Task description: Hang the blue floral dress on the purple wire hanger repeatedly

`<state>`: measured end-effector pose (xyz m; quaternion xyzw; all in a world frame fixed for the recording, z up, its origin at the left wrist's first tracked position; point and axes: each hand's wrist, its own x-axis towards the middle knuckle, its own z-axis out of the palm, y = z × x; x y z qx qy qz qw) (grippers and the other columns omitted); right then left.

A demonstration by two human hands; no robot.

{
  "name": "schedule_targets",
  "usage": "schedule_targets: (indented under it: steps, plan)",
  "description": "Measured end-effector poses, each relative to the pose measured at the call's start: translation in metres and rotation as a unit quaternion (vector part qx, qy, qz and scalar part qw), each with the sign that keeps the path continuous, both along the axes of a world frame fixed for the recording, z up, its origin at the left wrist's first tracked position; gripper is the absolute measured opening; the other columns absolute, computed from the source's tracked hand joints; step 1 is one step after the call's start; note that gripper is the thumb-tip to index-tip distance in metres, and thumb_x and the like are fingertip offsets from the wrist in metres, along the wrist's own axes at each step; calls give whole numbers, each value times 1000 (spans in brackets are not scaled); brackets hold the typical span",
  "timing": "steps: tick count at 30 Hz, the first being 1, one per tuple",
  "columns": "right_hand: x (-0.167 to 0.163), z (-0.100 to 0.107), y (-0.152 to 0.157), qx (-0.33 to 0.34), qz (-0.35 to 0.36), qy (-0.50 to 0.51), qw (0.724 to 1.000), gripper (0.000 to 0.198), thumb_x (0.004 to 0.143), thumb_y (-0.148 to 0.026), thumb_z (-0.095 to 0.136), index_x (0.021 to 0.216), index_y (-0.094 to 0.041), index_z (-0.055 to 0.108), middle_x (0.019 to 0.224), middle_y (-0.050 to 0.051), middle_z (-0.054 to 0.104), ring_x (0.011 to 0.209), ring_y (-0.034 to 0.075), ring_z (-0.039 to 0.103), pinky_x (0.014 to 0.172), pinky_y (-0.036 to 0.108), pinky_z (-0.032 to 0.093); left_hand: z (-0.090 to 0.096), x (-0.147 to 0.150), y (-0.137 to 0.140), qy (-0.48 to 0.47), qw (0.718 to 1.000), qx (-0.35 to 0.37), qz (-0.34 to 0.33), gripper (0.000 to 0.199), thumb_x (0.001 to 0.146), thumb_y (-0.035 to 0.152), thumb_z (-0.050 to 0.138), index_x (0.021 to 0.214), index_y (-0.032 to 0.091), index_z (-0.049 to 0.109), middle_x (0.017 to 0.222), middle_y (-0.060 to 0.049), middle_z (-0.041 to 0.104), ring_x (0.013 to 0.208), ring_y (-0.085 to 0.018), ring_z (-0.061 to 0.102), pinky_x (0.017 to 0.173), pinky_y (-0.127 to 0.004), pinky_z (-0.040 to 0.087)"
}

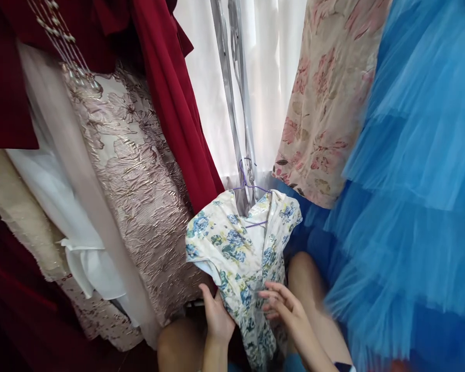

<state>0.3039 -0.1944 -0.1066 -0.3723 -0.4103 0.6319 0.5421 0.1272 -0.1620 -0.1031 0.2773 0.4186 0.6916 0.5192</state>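
Note:
A floral dress [236, 253], cream with blue roses and green leaves, hangs in front of me on a thin purple hanger [251, 187]. My left hand [220, 319] rests against the dress's left side, its thumb stretched away from the cloth. The other fingers of that hand are partly hidden behind the fabric. In front of the dress, my right hand [282, 304] has its fingers spread and slightly blurred. Its fingertips are at or close to the cloth; whether they touch it I cannot tell. The lower end of the dress falls between my knees.
Dark red garments [170, 103] and a pink brocade dress [135, 191] hang on the left. To the right are a pink-flowered beige garment [321, 113] and a blue tiered tulle dress [418, 170]. Grey metal poles [230, 88] stand before a white curtain [199, 62].

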Motion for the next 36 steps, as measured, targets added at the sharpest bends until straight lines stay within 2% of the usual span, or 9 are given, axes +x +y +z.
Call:
schedule_targets:
  steps: [2, 4, 8, 12, 20, 25, 31, 34, 36]
  plan:
    - [-14, -5, 2, 16, -19, -6, 1000, 60, 83, -56, 72, 126, -19, 54, 112, 14, 72, 80, 23, 68, 69, 34, 51, 0, -3, -9, 23, 999, -29, 1, 71, 65, 67, 80, 114, 17, 70, 115, -15, 73, 116, -35, 65, 97, -47, 53]
    - [-24, -8, 10, 39, -38, -25, 998, 60, 87, -55, 68, 130, -20, 47, 104, 10, 72, 76, 21, 66, 69, 34, 51, 5, -4, -16, 76, 996, -45, 20, 70, 57, 48, 91, 116, 17, 69, 117, -13, 74, 117, -34, 66, 100, -42, 52]
    - [-30, -6, 40, 94, -93, -97, 986, 43, 87, -54, 66, 109, -20, 53, 68, -2, 57, 64, 19, 55, 62, 30, 45, 15, -4, -24, 98, 994, -41, 24, 60, 64, 40, 88, 115, 14, 70, 117, -13, 74, 118, -33, 65, 100, -39, 52]
    - [-31, 4, 59, 148, -74, -170, 971, 38, 89, -55, 61, 81, -19, 58, 64, -1, 52, 60, 17, 49, 57, 28, 37, 15, -12, -27, 105, 994, -39, 15, 62, 65, 41, 88, 116, 11, 70, 117, -15, 74, 118, -35, 66, 102, -43, 51]
    - [-31, 7, 51, 152, -97, -158, 971, 31, 85, -48, 69, 95, -20, 59, 64, -3, 53, 61, 18, 50, 60, 28, 39, 19, -8, -29, 70, 996, -51, 29, 62, 57, 39, 92, 109, 12, 72, 116, -14, 75, 114, -35, 68, 98, -42, 54]
    - [-20, 23, 46, 165, -78, -202, 962, 26, 88, -45, 64, 83, -19, 62, 65, -1, 52, 61, 18, 48, 58, 28, 35, 20, -7, -32, 72, 996, -43, 40, 61, 59, 39, 91, 111, 13, 72, 116, -14, 74, 117, -36, 66, 103, -45, 51]
    - [-15, 31, 40, 145, -36, -188, 971, 31, 91, -41, 58, 70, -19, 57, 58, -1, 55, 57, 17, 51, 57, 28, 36, 19, -10, -31, 171, 984, -34, 26, 55, 73, 44, 82, 117, 14, 70, 121, -14, 72, 122, -35, 63, 103, -41, 50]
    - [-10, 24, 42, 138, -37, -192, 971, 28, 90, -36, 60, 68, -19, 57, 58, -2, 55, 57, 16, 51, 58, 27, 36, 12, -14, -25, 247, 964, -5, 102, 60, 79, 44, 75, 131, 16, 60, 131, -15, 65, 127, -33, 58, 105, -41, 48]
    - [-8, 20, 43, 138, -35, -193, 971, 26, 88, -33, 59, 67, -19, 56, 56, -3, 52, 54, 15, 48, 55, 26, 33, 8, -17, -21, 327, 927, 28, 183, 63, 81, 41, 74, 136, 19, 55, 139, -14, 58, 131, -32, 53, 109, -43, 44]
